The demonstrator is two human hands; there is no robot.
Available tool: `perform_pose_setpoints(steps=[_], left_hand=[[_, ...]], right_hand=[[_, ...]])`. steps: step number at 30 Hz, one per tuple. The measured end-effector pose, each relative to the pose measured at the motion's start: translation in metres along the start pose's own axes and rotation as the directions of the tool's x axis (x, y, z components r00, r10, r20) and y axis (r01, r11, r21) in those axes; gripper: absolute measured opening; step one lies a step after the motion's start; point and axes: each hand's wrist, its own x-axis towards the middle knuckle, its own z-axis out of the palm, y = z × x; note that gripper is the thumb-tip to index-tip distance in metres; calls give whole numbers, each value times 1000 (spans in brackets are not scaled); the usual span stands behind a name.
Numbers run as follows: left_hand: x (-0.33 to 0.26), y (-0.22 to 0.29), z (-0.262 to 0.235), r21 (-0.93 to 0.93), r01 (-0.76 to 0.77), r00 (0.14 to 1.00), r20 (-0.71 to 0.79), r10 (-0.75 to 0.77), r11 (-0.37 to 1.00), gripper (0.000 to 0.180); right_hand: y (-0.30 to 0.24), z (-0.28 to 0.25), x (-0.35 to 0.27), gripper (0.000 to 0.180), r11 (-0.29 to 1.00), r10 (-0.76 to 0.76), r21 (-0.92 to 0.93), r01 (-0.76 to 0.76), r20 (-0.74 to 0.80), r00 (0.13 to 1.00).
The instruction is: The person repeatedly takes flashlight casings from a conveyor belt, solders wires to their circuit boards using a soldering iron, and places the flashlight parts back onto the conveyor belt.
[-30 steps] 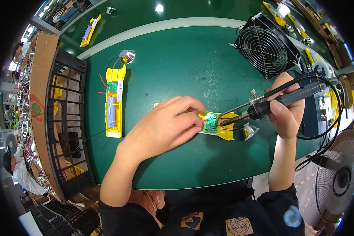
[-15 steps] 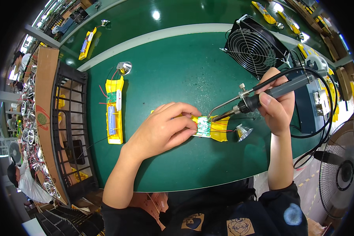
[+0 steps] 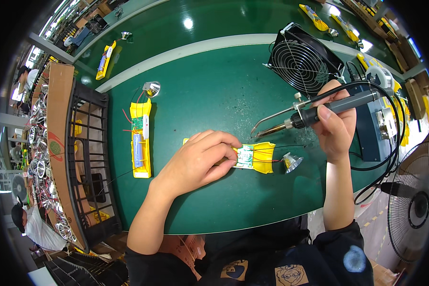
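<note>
The left hand [image 3: 198,159] lay palm-down on the green surface [image 3: 214,95], its grip pinched on a yellow casing [image 3: 262,157] with a small circuit board [image 3: 244,156] at the fingertips. The right hand [image 3: 336,128], raised with the forearm upright, kept a closed grip around a soldering iron [image 3: 319,112], its tip angled down-left just above the casing. A silver reflector cup [image 3: 291,162] sat just beside the casing, a black fan [image 3: 302,59] farther back.

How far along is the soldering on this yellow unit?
Looks done: a similar open yellow unit lies set aside at left, though its finish cannot be judged. In hand: the left hand pins the yellow housing with its circuit board; the right hand holds the soldering iron lifted above it. Left: the reflector hangs on loose wires.
</note>
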Motion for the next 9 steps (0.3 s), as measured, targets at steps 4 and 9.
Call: perform_pose_setpoints(steps=[4, 9], left_hand=[[1, 0, -2, -11, -8, 1000, 2, 8, 1000, 11], [1, 5, -11, -61, 8, 1000, -8, -9, 998, 12]], right_hand=[[2, 0, 4, 18, 993, -65, 96, 72, -74, 995], [12, 3, 13, 17, 978, -208, -16, 210, -241, 948]])
